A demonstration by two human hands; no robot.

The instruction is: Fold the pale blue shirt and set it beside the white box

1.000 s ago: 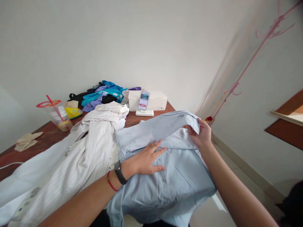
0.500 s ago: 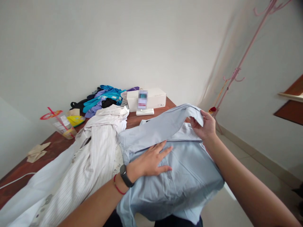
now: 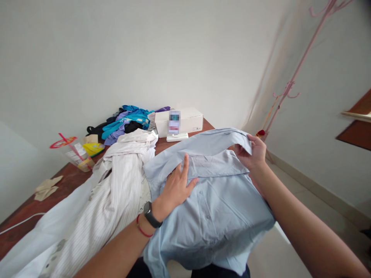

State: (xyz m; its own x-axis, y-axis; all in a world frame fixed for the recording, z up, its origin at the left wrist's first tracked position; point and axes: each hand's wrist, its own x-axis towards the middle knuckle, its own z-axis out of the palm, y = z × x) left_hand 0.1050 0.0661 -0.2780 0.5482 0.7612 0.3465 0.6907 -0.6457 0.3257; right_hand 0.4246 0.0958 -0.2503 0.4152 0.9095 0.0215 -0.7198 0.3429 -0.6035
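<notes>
A light blue button-up shirt (image 3: 220,204) lies spread over the near edge of the table and hangs down toward my lap. One sleeve (image 3: 199,144) stretches across its far part, and my right hand (image 3: 253,152) pinches the sleeve's end, lifted a little on the right. Fingers apart, my left hand (image 3: 178,183) lies on the shirt's left part, its fingertips against the sleeve. To the left of that hand lies a striped white garment (image 3: 121,173), heaped on other pale cloth.
A pile of blue, purple and black clothes (image 3: 127,119) sits by the wall. Next to it stand a white box (image 3: 193,119) and a phone (image 3: 174,122) on a white stand. At left are a plastic cup (image 3: 78,154) and a yellow packet (image 3: 92,148). A pink coat rack (image 3: 304,58) stands right.
My left hand has slid left and turned its fingers upward, toward the sleeve. The sleeve's middle has shifted away from me, baring more of the shirt. My right hand keeps its hold, slightly farther right.
</notes>
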